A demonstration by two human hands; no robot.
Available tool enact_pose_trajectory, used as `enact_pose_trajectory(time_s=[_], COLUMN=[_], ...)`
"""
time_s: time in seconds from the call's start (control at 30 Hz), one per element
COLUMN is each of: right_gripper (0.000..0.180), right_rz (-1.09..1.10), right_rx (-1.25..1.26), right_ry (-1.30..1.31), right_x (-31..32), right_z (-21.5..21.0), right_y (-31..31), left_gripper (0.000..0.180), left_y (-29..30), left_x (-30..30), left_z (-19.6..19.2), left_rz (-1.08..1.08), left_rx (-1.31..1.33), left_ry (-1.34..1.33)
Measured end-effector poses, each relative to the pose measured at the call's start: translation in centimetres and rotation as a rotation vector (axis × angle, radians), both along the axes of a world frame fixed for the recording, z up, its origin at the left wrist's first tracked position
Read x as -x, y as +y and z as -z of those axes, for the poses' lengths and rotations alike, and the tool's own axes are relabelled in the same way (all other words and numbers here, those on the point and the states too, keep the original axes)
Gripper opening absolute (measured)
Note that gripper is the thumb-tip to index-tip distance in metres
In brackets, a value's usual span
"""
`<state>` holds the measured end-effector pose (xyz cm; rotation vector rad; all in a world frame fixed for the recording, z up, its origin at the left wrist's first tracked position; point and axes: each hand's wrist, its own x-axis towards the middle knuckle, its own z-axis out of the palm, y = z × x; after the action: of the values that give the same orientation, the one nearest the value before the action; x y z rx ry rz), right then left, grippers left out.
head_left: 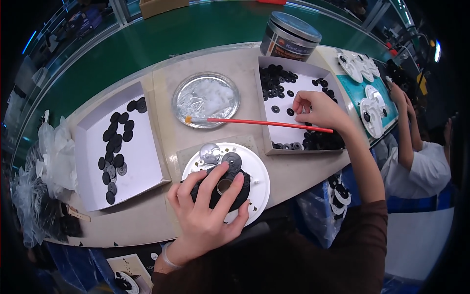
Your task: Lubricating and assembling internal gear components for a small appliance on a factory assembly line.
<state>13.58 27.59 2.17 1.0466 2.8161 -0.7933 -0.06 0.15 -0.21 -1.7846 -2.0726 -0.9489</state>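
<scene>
My left hand (205,215) lies over a black gear assembly (215,196) on a white round base plate (262,183), its bent fingers and thumb gripping around a central metal ring. A dark grey gear (231,161) and a shiny silver dome (210,153) sit at the plate's far side. My right hand (316,110) reaches into a white box (279,134) of small black gears, fingers curled in a pinch. One small black gear (290,111) lies right by its fingertips; what is between them I cannot make out. A red-handled brush (269,123) spans from a dish to this box, passing near my right hand.
The round foil-like dish (183,100) holds white grease. At left, a white box (139,161) contains black discs. A large tin (290,36) stands behind the gear box. Plastic bags (56,157) crowd the left edge. A co-worker's hands (399,98) are near white parts (373,110) at right.
</scene>
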Motion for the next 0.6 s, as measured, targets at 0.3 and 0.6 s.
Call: enact_pose_trajectory(time_s=[0.3, 0.6], right_gripper=[0.016, 0.013], right_rz=[0.057, 0.197], right_rx=[0.086, 0.084], right_ry=[0.070, 0.110], right_x=[0.7, 1.2], right_z=[0.6, -3.0], right_y=[0.2, -0.7], left_gripper=[0.036, 0.038], left_y=[-0.1, 0.0], left_x=[0.0, 0.1], left_z=[-0.1, -0.5], left_rz=[0.010, 0.020], left_rx=[0.007, 0.018], left_ry=[0.004, 0.010])
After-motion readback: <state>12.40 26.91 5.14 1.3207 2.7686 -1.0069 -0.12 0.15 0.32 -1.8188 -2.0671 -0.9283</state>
